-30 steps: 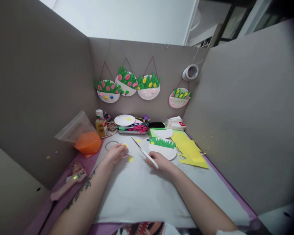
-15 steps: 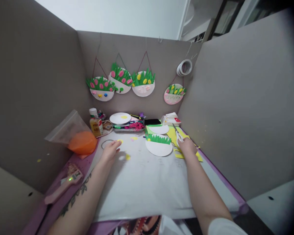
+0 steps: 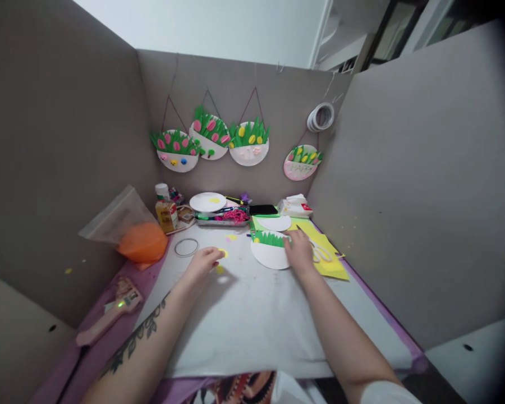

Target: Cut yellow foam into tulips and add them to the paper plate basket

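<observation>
Between the fingertips of my left hand (image 3: 206, 262) is a small yellow paper piece (image 3: 223, 253), held above the white table sheet. Another yellow piece (image 3: 220, 270) lies just below it. My right hand (image 3: 298, 249) is at the right edge of a white plate piece (image 3: 270, 256) with green paper grass (image 3: 269, 238) along its top; its fingers look bent over the edge, and whether they grip it is unclear. White-handled scissors (image 3: 321, 253) lie on yellow paper (image 3: 334, 266), right of that hand.
A metal ring (image 3: 186, 247) lies left of my left hand. Farther left are an orange-filled bag (image 3: 143, 242), a bottle (image 3: 166, 216) and a pink glue gun (image 3: 109, 321). A full tray (image 3: 223, 223) and a phone (image 3: 263, 210) sit at the back. Decorated plates (image 3: 249, 154) hang on the wall.
My right hand has let go of the scissors, which now lie on the yellow paper, and has moved left to the plate piece. My left hand has moved right with the yellow piece.
</observation>
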### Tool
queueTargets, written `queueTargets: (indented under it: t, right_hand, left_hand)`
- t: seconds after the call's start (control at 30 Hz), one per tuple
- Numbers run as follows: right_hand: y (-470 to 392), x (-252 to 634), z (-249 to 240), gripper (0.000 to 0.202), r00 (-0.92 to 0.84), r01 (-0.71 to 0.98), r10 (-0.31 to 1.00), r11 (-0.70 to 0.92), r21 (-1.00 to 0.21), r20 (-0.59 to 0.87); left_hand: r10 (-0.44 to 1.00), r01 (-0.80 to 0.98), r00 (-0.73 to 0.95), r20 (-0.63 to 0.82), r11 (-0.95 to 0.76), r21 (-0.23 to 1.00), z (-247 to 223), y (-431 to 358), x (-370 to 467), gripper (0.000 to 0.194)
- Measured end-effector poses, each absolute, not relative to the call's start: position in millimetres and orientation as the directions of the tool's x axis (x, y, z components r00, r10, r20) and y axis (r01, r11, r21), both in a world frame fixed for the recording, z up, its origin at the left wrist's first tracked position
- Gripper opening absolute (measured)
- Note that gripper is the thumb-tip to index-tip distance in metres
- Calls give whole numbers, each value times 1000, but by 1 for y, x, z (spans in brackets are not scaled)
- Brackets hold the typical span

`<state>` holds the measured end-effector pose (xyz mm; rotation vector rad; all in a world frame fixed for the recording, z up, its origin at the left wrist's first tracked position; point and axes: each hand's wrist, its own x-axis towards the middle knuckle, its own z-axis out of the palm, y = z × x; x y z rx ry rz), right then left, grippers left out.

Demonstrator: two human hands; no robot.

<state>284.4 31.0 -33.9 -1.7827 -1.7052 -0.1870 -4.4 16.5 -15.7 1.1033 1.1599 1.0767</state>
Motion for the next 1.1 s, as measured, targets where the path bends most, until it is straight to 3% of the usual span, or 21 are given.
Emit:
queueTargets:
  t: [0.1,0.17,0.27,0.57,0.7,0.77,0.83,0.93,1.03,1.1]
  right_hand:
    - [13,218,-37,26,-344,763,704,595,-252,621]
    - [2,185,-41,29,-509,655,599,735,-173,618]
    - [-6,166,-47,30,-495,662,568,737,-139,657]
    - [-12,170,-47,23,-432,669,596,715,-202,677]
    - [-7,175,-38,17,-287,638,649,678,-365,705]
    - [-1,181,-35,13,-198,623,703,628,-466,683]
    - [6,188,-34,11,-166,607,764,578,-545,624]
    - [14,191,-39,9,-206,587,838,519,-621,505]
    - [19,184,-42,10,-309,601,871,489,-632,381]
    - [23,174,-40,10,-365,642,882,470,-605,298]
  left_hand:
    - [965,-127,194,-179,205,970,-14,9,3,20]
    - [944,-170,257,-207,255,952,-16,7,5,17]
    - [917,-209,310,-251,323,923,-20,7,6,14]
    - [840,-226,388,-379,485,845,-26,3,12,10]
    - [913,-161,303,-272,331,930,-21,13,-1,19]
    - [983,-35,106,-147,151,988,-19,26,-20,25]
    - [997,199,-70,18,-3,980,-19,41,-43,23]
    - [939,613,-144,311,-162,773,-22,55,-74,15]
    - [947,811,-114,300,-86,579,-29,57,-87,18]
    - [960,852,-96,263,-57,521,-34,56,-88,19]
